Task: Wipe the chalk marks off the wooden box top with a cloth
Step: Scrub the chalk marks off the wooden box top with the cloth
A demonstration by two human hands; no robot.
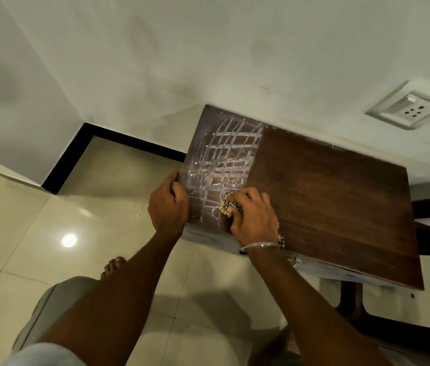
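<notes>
Most of the wooden box top (327, 202) is already clean — chalk marks (224, 159) remain only on its left third. Left hand (167, 204) clamps the near-left edge, steadying it. Right hand (252, 217) presses a bunched cloth (228, 206) at the grid's near edge; firm overlapping strokes leftward — refolding to fresh fabric — should avoid smearing.
</notes>
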